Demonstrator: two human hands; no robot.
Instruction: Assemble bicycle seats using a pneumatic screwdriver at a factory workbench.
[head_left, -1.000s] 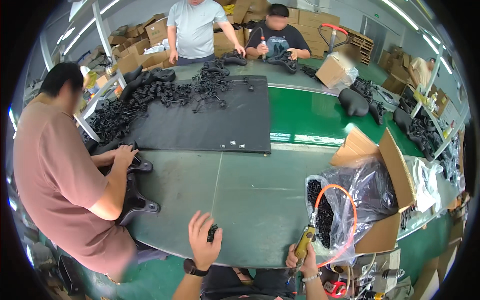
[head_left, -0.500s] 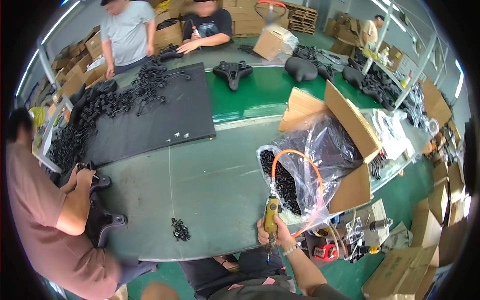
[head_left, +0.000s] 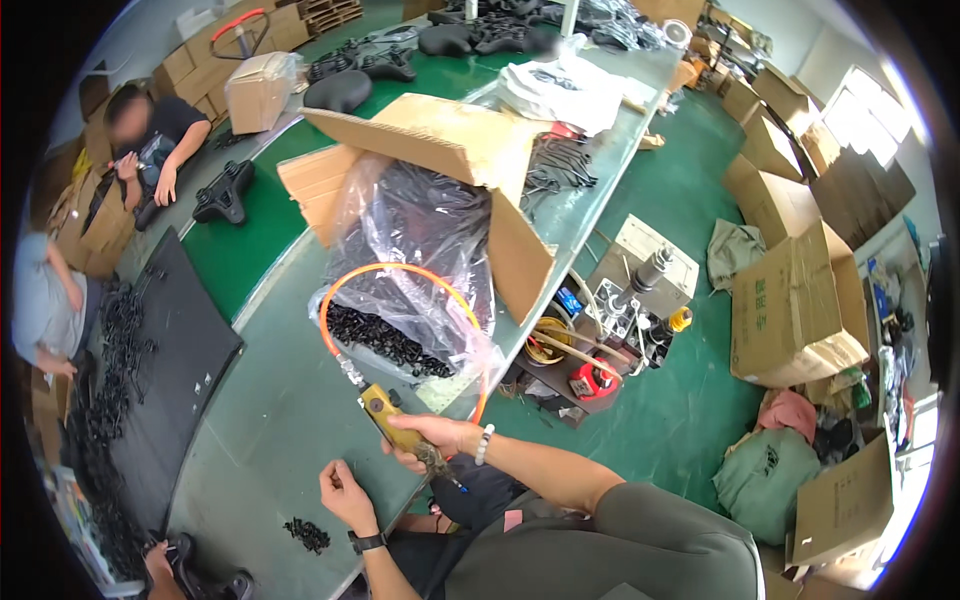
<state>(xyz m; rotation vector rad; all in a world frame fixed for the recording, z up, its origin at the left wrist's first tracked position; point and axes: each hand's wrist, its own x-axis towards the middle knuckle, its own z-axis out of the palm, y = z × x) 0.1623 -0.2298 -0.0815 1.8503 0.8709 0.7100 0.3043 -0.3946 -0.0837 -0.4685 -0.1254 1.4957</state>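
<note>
Yellow driver (head_left: 380, 406), gripped by the right hand (head_left: 432, 436), slants back and rightward; the left hand (head_left: 347, 497), half-curled, contents unclear from here, is nearer the black screws (head_left: 307, 535), leftward on the table (head_left: 262, 425).

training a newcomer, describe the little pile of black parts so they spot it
Find the table with the open carton. On it, just left of the left hand, lies the pile: small and loose, unlike the bigger black heap in the clear bag.

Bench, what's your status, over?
Right hand grips elongated golden tool. Left hand curled near black parts pile. Orange curved hose loops across clear plastic bag.
</note>
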